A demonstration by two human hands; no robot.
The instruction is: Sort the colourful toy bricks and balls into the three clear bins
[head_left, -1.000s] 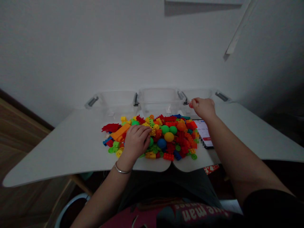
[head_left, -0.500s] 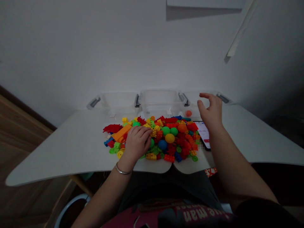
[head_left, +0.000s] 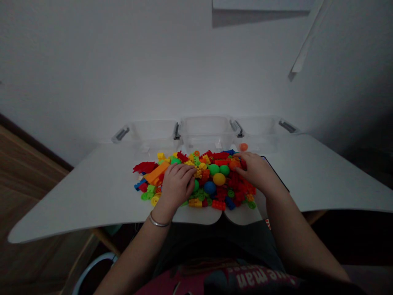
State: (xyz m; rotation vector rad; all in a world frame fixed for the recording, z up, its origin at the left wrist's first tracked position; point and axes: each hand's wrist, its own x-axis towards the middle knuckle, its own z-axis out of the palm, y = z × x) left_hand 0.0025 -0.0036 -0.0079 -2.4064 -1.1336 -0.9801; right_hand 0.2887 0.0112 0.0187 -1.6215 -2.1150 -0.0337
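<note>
A heap of colourful plastic building blocks (head_left: 219,204) and small balls covers the middle of the white table. My left hand (head_left: 178,183) lies palm down on the heap's left part, fingers loosely stretched over yellow pieces; what is under the palm is hidden. A green ball (head_left: 196,185) shows beside its thumb. At the heap's right side, my right hand (head_left: 256,170) has thumb and fingers around an orange ball (head_left: 234,165), which is partly covered. Two green balls (head_left: 214,169), a yellow ball (head_left: 219,179) and a blue ball (head_left: 210,187) lie between the hands.
Three clear plastic boxes with grey latches line the wall: left box (head_left: 153,130), middle box (head_left: 207,135), right box (head_left: 260,133). Another orange ball (head_left: 243,146) sits in the right one. A phone (head_left: 278,174) is mostly behind my right hand.
My right hand has come down and left from above the phone near the right box to the orange ball in the heap. The left hand has stayed in place.
</note>
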